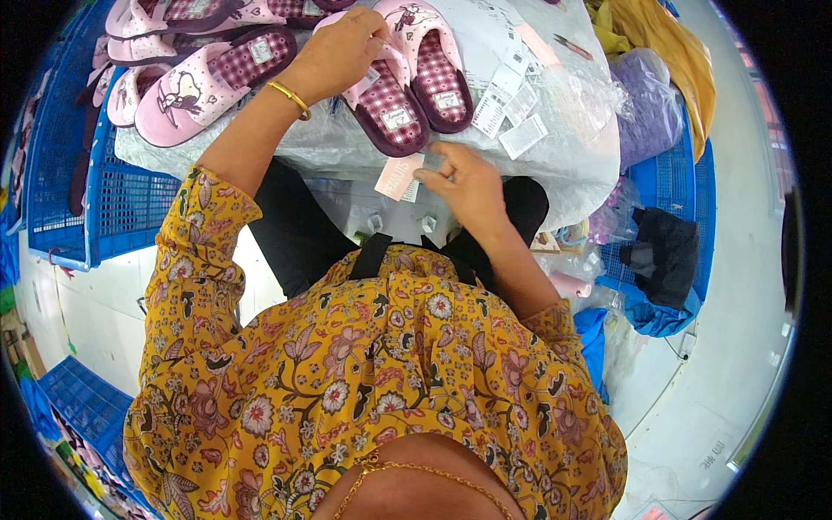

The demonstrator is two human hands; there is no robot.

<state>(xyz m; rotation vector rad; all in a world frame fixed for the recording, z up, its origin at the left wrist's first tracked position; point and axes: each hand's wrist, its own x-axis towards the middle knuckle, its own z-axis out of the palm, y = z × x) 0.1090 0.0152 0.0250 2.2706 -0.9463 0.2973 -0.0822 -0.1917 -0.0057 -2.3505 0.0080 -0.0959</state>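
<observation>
A pair of pink slippers with dark plaid insoles lies at the table's front edge: a left slipper point(399, 117) and a right slipper point(440, 78). My left hand point(347, 54) is closed over the toe end of the left slipper, fingers bent at its upper; their exact grip is partly hidden. A pink hang tag point(398, 177), with a white label behind it, hangs below that slipper's heel. At its right edge, the thumb and finger of my right hand point(468, 186) pinch the tag.
More pink slippers point(186, 95) are heaped at the left of the plastic-covered table point(572, 130). Loose white tags point(523, 136) and small scissors point(574, 47) lie to the right. Blue crates point(130, 208) stand left; a purple bag point(648, 108) and dark cloth point(666, 256) are at right.
</observation>
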